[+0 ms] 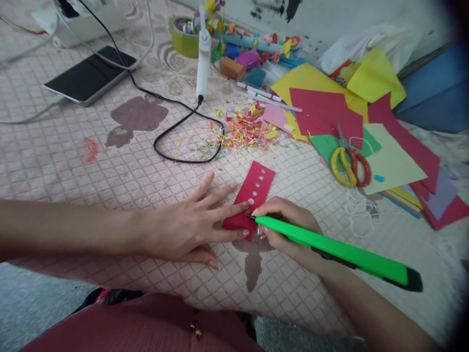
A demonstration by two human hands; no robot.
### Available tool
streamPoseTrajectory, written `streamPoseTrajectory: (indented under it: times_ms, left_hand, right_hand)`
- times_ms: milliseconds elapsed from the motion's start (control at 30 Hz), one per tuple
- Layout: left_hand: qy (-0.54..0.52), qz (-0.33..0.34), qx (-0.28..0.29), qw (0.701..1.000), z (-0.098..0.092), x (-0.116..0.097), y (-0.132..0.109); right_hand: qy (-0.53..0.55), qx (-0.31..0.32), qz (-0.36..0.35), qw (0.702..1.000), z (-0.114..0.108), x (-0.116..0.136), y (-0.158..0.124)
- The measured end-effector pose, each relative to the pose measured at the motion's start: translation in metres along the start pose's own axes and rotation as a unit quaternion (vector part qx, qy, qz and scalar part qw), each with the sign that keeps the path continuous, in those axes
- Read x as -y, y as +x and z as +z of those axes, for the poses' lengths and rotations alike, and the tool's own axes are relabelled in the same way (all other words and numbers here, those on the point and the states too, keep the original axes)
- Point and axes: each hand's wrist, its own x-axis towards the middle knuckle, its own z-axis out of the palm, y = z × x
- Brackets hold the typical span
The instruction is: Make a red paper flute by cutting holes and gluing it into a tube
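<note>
A red paper strip (pixel 259 182) with a row of small holes along it lies on the patterned cloth. My left hand (pixel 186 222) rests flat with its fingers spread, two of them pressing on the strip's near part. In my right hand (pixel 289 220) is a bright green utility knife (pixel 330 242) with a black end. Its thin dark tip touches the strip between the fingers of my left hand, just below the lowest clear hole. My right thumb and fingers close around the front of the knife.
Beyond the strip are paper scraps (pixel 249 129) and a looped black cable (pixel 172 159). Scissors (pixel 350 166) lie on coloured paper (pixel 326 112) at the right, near white string (pixel 359 210). A white stick-shaped device (pixel 203 68) and a black tablet-like device (pixel 91 73) sit farther back.
</note>
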Motion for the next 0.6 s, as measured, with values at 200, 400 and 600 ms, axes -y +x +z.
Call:
streamPoseTrajectory:
  times_ms: [200, 400, 600]
  left_hand:
    - [0.006, -0.012, -0.014, 1.000, 0.001, -0.005, 0.003]
    - [0.000, -0.021, -0.026, 0.999, 0.004, -0.006, 0.004]
    - [-0.016, 0.023, 0.012, 1.000, -0.003, 0.004, 0.003]
  right_hand:
    - [-0.010, -0.009, 0.005, 1.000, 0.001, 0.005, 0.002]
    - [-0.030, -0.026, 0.004, 0.999, 0.003, 0.009, 0.002]
    - [-0.030, -0.028, 0.008, 0.999, 0.004, 0.007, 0.000]
